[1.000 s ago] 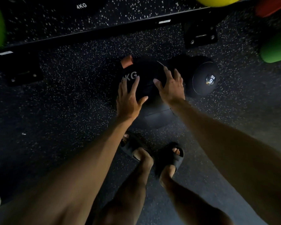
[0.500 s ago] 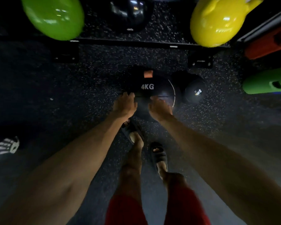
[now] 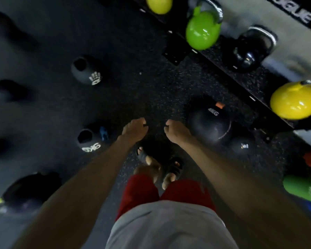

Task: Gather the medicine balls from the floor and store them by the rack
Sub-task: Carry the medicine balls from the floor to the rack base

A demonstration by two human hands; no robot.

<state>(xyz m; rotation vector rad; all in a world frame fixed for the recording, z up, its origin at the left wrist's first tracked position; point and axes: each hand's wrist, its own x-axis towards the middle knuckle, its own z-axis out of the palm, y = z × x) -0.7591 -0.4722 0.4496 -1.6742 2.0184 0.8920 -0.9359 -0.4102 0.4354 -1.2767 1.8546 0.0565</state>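
While 4KG ball (image 3: 209, 126) sits by rack (image 3: 223, 63), left hand (image 3: 134, 131), right hand (image 3: 177, 132) empty, grip seemingly loose

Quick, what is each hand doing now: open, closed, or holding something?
Left hand: open, fingers loosely curled, holding nothing.
Right hand: open, fingers loosely curled, holding nothing.

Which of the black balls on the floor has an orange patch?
The large ball lying by the rack, just right of the right hand. Only this one shows orange, at its top edge.
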